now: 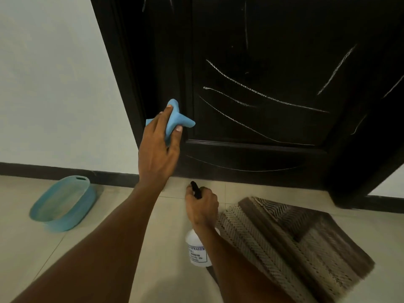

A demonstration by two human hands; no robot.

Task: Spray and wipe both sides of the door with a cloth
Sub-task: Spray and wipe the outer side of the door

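A dark brown door with pale curved streaks on its lower panel fills the upper right. My left hand grips a light blue cloth and presses it against the door's left stile, low down near the bottom panel. My right hand hangs lower, near the floor in front of the door's bottom edge. It holds a white spray bottle by its black trigger head, with the nozzle pointing toward the door.
A light blue oval basket stands on the tiled floor at left, by the black skirting of the white wall. A brown patterned doormat lies rumpled on the floor at right, just before the door.
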